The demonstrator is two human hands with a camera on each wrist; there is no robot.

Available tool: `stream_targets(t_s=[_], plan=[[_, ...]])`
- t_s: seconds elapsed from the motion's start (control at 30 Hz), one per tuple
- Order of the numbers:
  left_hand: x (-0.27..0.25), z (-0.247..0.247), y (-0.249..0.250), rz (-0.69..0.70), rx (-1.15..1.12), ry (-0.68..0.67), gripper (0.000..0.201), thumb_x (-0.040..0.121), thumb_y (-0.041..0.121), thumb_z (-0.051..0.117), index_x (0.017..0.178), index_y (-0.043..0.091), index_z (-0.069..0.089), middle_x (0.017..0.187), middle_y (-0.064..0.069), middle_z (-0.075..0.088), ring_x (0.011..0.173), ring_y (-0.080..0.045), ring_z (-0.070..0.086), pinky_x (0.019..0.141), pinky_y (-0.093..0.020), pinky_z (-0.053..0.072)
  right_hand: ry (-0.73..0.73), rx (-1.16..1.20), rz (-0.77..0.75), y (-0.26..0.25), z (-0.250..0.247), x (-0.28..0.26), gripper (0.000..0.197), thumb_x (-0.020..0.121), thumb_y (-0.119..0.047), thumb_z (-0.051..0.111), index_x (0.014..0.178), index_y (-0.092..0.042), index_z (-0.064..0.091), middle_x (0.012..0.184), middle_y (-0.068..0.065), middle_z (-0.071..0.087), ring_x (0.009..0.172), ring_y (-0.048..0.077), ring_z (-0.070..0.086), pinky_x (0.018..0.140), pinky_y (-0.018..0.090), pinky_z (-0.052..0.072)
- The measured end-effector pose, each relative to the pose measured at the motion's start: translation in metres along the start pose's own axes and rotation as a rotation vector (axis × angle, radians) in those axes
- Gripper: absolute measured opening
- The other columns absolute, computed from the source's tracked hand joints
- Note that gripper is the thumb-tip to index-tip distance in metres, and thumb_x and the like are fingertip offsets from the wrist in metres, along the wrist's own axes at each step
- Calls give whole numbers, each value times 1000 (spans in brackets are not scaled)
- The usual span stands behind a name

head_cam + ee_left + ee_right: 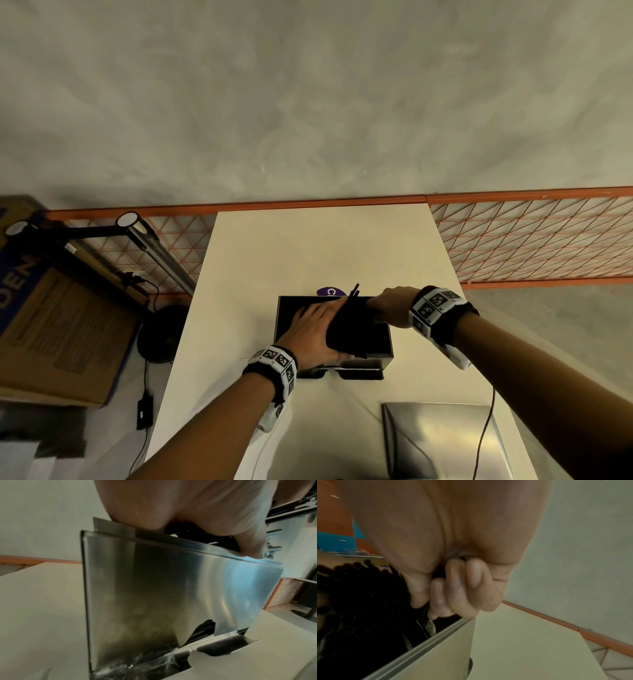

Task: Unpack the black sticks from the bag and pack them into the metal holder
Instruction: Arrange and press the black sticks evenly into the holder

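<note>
We see both hands over the open top of the holder (284, 318), a metal box standing near the middle of the desk (260, 246). The left hand (317, 334) lies on the near-left side of a dark bundle of sticks (356, 329), fingers straight and together, pressing against it. From the left wrist view, the heel of that hand (171, 507) sits on the holder's top rim, above its shiny front wall (154, 588), and stick ends show through a cutout at the wall's foot.

The right hand (394, 303) is at the far-right side of the bundle, fingers (453, 588) curled tight around the end of the sticks (359, 608), whose round tips crowd the left of the right wrist view just inside the holder's rim (419, 646). A few sticks poke up beyond the far edge of the holder. We cannot make out a bag around them.

A purple label (329, 292) lies just behind the holder. A metal lid (442, 438) rests at the desk's near right edge, well apart from the holder, with a cable (486, 431) running across it.
</note>
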State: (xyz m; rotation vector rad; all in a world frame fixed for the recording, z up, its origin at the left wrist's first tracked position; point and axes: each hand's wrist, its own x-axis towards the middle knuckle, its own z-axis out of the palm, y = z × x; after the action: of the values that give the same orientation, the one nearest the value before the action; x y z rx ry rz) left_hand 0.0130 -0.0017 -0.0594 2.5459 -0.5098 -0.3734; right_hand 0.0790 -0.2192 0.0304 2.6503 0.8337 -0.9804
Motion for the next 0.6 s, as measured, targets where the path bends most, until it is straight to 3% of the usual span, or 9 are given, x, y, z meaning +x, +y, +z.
stream_targets(t_s=[0.13,0.6], plan=[[3,3,3,2,-31,20,119,67,72,72,157,47,-2,158,16,31,147,-8,26,122,-50,23,35,-55,4,2,1,-3,34,101,-39,41,124,-16,53,116,15,61,102,36,61,78,39,47],[3,10,2,23,-54,111,120,68,70,72,160,37,4,160,11,29,148,-12,28,121,-49,28,117,43,20,14,0,-13,35,102,-44,38,118,-17,54,105,12,62,95,34,61,73,37,44]])
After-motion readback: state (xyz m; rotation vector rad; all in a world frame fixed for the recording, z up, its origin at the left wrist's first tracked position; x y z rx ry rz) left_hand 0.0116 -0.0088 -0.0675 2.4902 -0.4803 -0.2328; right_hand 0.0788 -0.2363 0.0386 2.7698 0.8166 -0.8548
